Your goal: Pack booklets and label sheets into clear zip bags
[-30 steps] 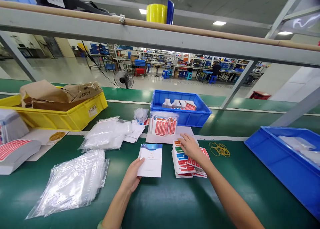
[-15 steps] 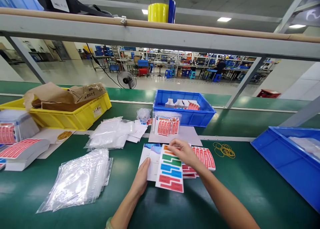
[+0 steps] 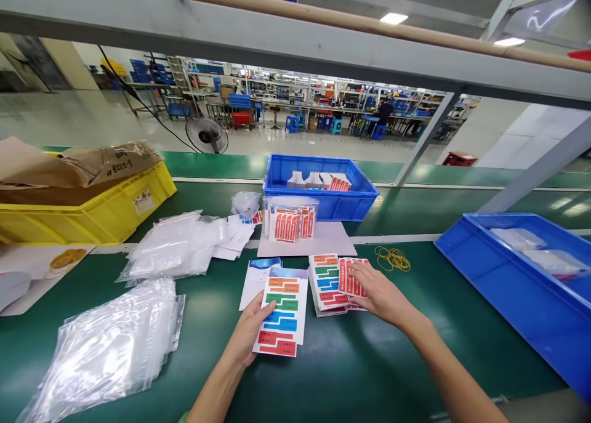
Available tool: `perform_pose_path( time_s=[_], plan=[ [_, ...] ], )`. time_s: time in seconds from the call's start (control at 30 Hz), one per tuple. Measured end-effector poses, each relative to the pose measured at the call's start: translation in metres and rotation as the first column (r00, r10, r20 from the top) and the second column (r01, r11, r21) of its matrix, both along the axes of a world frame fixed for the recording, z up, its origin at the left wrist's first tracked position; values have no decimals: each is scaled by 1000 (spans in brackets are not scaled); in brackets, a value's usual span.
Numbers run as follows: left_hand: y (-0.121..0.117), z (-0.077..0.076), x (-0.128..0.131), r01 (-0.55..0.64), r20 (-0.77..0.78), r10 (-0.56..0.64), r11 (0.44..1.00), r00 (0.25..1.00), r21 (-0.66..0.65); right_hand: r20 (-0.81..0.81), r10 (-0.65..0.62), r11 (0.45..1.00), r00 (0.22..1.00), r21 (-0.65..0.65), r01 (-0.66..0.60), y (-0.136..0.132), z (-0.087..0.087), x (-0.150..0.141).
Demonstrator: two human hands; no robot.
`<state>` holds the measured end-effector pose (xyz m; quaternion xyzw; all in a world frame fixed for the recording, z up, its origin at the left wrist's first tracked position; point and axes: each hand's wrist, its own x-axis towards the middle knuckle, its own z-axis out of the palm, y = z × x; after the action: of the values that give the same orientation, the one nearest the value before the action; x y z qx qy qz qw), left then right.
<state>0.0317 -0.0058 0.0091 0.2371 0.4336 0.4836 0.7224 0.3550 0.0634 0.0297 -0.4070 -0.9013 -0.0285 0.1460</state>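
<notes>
A coloured sticker sheet (image 3: 281,312) lies on top of a white and blue booklet (image 3: 258,275) on the green belt. My left hand (image 3: 252,330) rests on their near left edge, its thumb on the sheet and fingers spread. To the right is a stack of coloured sticker sheets (image 3: 325,281) with red label sheets (image 3: 351,278) overlapping it. My right hand (image 3: 376,294) lies flat on the red label sheets, fingers stretched out.
A pile of clear plastic bags (image 3: 106,349) lies at the near left, more bags (image 3: 175,250) behind it. A blue bin (image 3: 323,201) stands at the back, bundled red labels (image 3: 290,223) before it. Yellow rubber bands (image 3: 392,258), a yellow bin (image 3: 92,210) and a blue bin (image 3: 517,287) surround.
My right hand laid the coloured sticker sheet on the booklet, let go, and moved right onto the red label sheets. My left hand now holds the sheet down.
</notes>
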Motion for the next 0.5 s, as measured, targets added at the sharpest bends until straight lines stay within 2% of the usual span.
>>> perform_pose_path(
  time_s=[0.1, 0.17, 0.33, 0.4, 0.47, 0.5],
  plan=[
    [0, 0, 3, 11, -16, -11, 1000, 1000, -4, 59, -32, 999, 998, -7, 32, -7, -18, 14],
    [0, 0, 4, 11, -30, -11, 1000, 999, -3, 42, -50, 999, 998, -14, 50, -10, -23, 16],
    [1, -2, 6, -20, -58, 19, 1000, 998, -8, -51, -89, 993, 995, -78, 85, -14, -17, 17],
    [1, -3, 7, -34, -60, 33, 999, 998, -11, -115, -162, 987, 980, -22, 160, -18, -12, 12],
    [1, -5, 9, -54, -50, 53, 998, 997, -24, -268, -232, 955, 935, 118, 271, -24, -9, -1],
    [0, -6, 11, -71, -42, 70, 997, 997, -30, -354, -221, 932, 909, 198, 303, -28, -7, -12]
  ],
)
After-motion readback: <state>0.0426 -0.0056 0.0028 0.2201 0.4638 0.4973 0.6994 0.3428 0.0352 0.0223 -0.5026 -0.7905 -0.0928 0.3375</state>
